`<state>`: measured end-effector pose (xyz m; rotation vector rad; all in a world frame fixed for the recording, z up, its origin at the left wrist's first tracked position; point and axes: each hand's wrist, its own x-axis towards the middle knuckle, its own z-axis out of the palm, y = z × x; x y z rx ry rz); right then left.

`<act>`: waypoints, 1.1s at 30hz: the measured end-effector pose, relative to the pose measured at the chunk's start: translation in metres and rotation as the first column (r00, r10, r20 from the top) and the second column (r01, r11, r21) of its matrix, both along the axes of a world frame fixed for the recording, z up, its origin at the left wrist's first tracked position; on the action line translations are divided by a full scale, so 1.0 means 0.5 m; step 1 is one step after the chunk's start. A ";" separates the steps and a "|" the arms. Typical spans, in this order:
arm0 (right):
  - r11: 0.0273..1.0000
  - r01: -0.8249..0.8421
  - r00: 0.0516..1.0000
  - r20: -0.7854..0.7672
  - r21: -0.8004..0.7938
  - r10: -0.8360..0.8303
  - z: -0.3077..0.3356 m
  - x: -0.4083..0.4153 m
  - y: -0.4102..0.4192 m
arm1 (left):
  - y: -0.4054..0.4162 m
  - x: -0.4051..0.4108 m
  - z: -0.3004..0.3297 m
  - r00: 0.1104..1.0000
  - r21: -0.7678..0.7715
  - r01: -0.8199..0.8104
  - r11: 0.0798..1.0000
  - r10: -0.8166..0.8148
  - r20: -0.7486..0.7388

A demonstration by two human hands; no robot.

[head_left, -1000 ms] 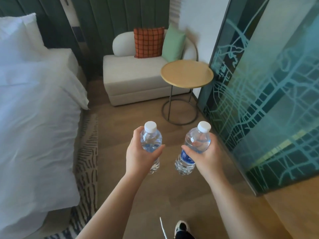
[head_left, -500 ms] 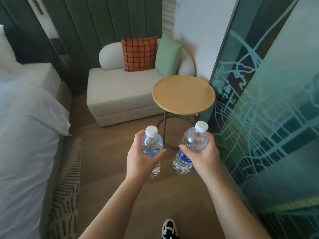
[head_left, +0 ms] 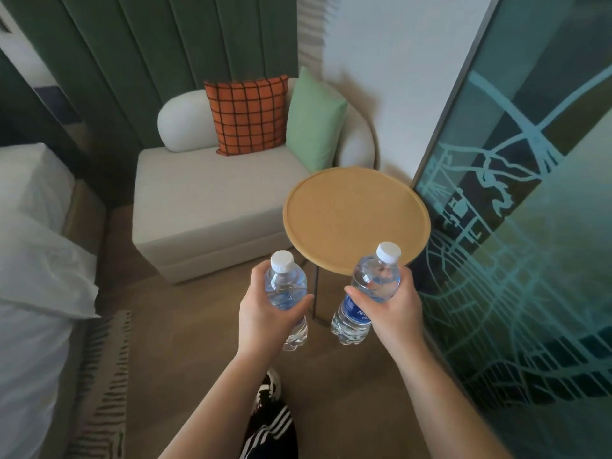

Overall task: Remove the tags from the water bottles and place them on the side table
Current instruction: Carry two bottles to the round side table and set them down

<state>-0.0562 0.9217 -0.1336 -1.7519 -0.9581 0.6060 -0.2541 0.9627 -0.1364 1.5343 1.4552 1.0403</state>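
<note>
I hold two clear water bottles with white caps, one in each hand, upright in front of me. My left hand [head_left: 265, 313] wraps around the left bottle [head_left: 285, 286], covering its middle, so any label there is hidden. My right hand [head_left: 392, 306] grips the right bottle [head_left: 376, 279], whose blue label [head_left: 354, 311] shows below my thumb. The round wooden side table [head_left: 351, 213] stands just beyond the bottles, its near rim right behind the right bottle's cap.
A cream armchair [head_left: 205, 207] with an orange checked cushion [head_left: 248, 114] and a green cushion [head_left: 314, 120] sits behind the table. A patterned glass panel [head_left: 516, 226] runs along the right. The white bed [head_left: 36, 266] and a striped rug [head_left: 106, 376] lie at the left.
I have walked closer to the side table; it and the armchair now appear larger and nearer. Both bottles stay held the same way in my hands.
</note>
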 end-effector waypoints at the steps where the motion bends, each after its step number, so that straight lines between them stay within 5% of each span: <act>1: 1.000 0.013 1.000 0.006 -0.006 -0.013 -0.004 0.001 0.041 | 0.047 0.000 -0.002 1.000 0.002 0.013 1.000 -0.013 0.001; 13: 0.961 0.266 0.964 0.003 -0.078 -0.266 -0.007 0.029 0.406 | 0.535 0.045 0.018 0.961 0.018 0.263 0.965 -0.261 -0.091; 23: 0.876 0.450 0.890 0.012 -0.171 -0.455 -0.065 0.165 0.548 | 0.751 0.228 -0.036 0.895 -0.025 0.432 0.902 -0.431 -0.112; 33: 0.835 0.519 0.839 -0.078 -0.185 -0.539 -0.111 0.394 0.723 | 0.941 0.493 -0.088 0.800 -0.110 0.514 0.850 -0.522 -0.295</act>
